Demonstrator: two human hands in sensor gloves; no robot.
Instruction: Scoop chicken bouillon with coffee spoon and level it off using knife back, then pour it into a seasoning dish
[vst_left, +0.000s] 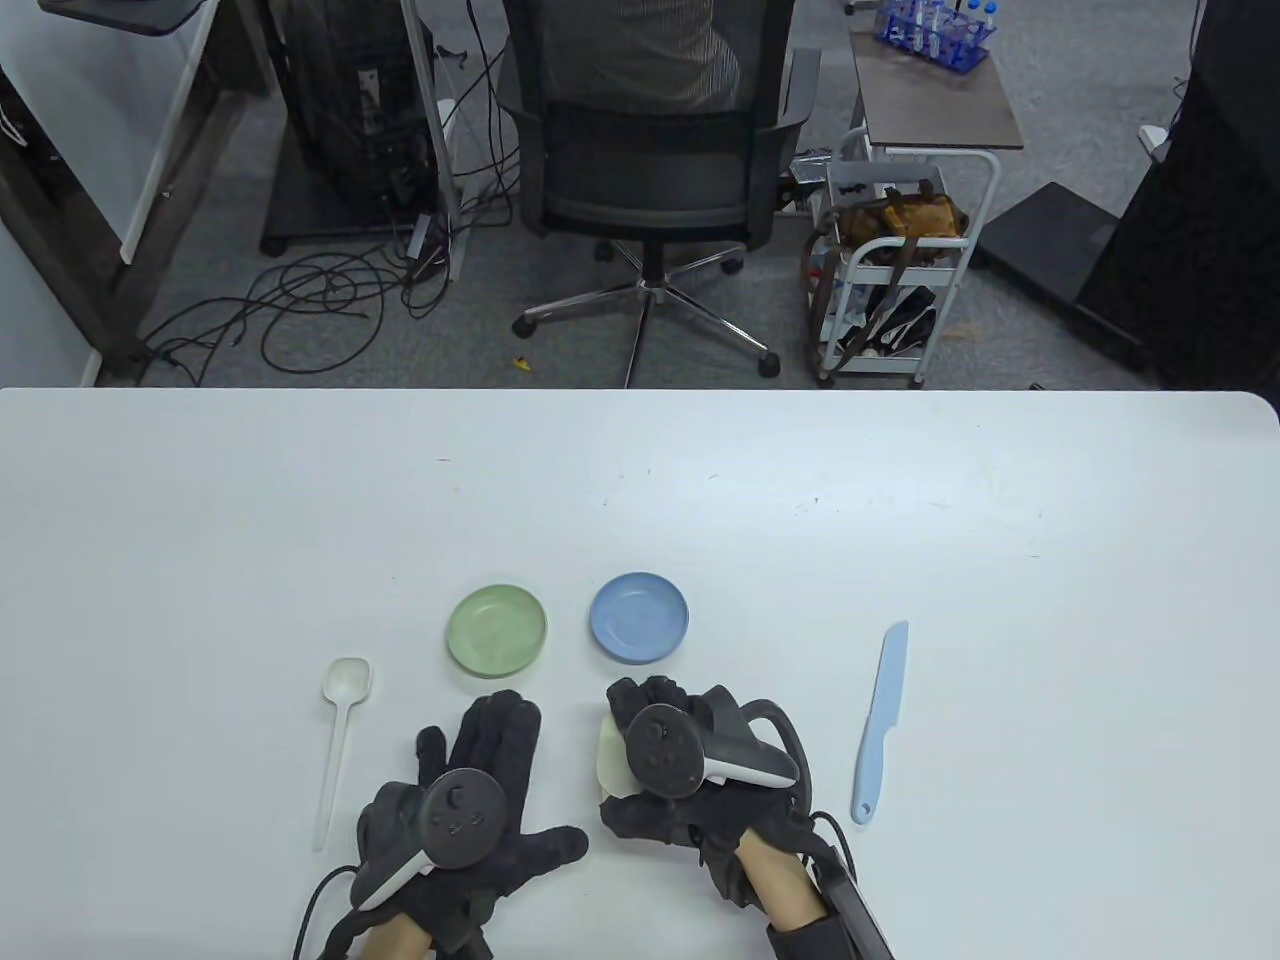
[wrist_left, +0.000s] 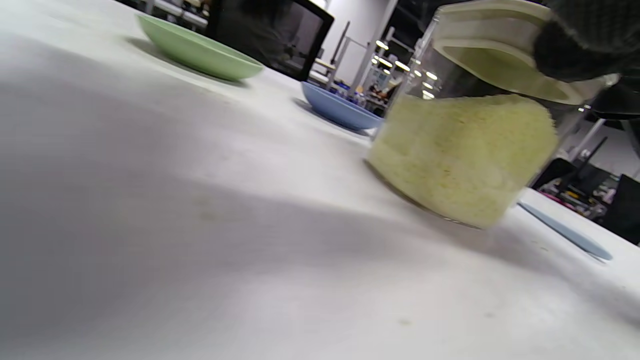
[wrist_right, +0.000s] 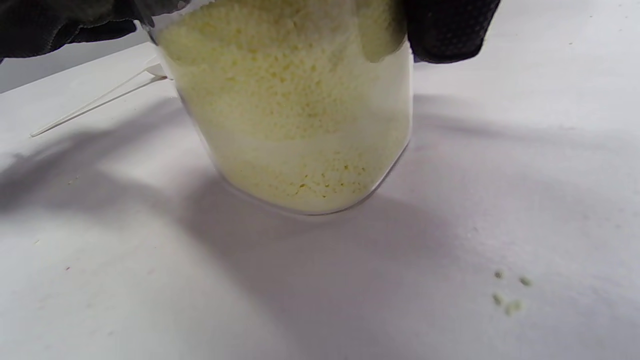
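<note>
We note the right hand (vst_left: 690, 780) gripping a clear plastic jar of pale yellow chicken bouillon granules (wrist_left: 465, 155); its fingers (wrist_right: 445, 30) are curled down over the cream lid (vst_left: 612, 757) and the upper wall. In the left wrist view the jar appears tilted, with the lid seemingly still seated; we judge it is not yet opened.

The left hand (vst_left: 470, 810) lies flat on the white table (vst_left: 640, 500), fingers (vst_left: 500, 725) straight and spread, holding nothing, just left of the jar.

The translucent white plastic coffee spoon (vst_left: 338, 740) lies untouched on the table, left of the left fingers, bowl pointing away from us. The pale blue plastic knife (vst_left: 880, 720) lies to the right of the right fingers, well clear of them. Just beyond the fingertips sit two shallow seasoning dishes, one green (vst_left: 497, 630) and one blue (vst_left: 638, 617); we see no granules in either.

A few stray granules (wrist_right: 510, 292) lie on the table near the jar.

Progress: we judge this very early. Still left: opening the jar, picking up the spoon, scooping, levelling with the knife back, pouring into a dish.
</note>
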